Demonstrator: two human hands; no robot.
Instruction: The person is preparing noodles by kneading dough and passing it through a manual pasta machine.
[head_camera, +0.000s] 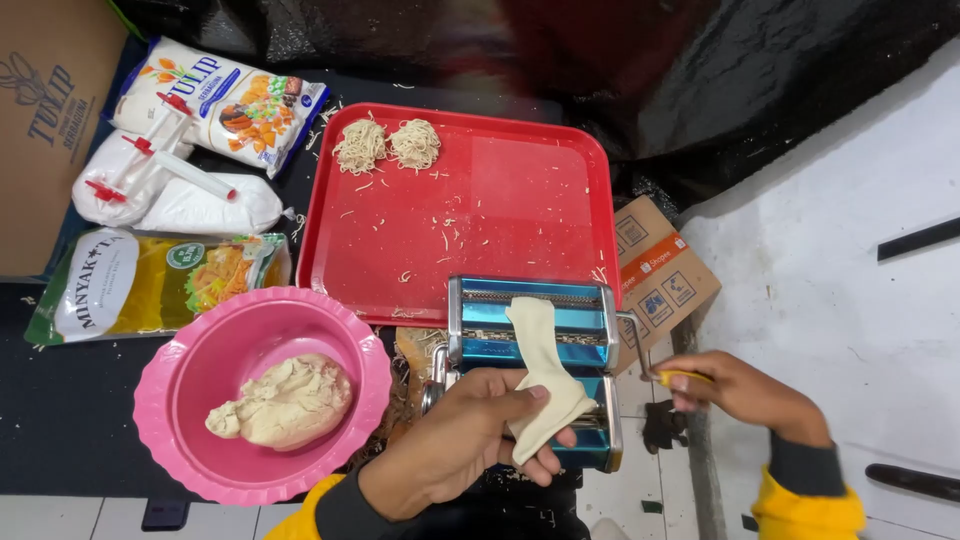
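Dough strip (545, 385) in left hand (450, 440), right hand (735, 390) gripping crank (680, 377) (black tabletop (60, 420)).

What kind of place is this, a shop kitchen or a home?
Probably a small home noodle-making spot, set up low on the floor. A blue pasta machine takes a dough strip, cut noodles lie on a red tray, and a pink bowl holds dough.

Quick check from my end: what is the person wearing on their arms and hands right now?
Both hands are bare: no gloves, rings or watch visible. The left hand comes out of a bright yellow sleeve with a dark, close-fitting cuff at the wrist. The right hand shows the same: a dark ribbed cuff and yellow sleeve behind it.
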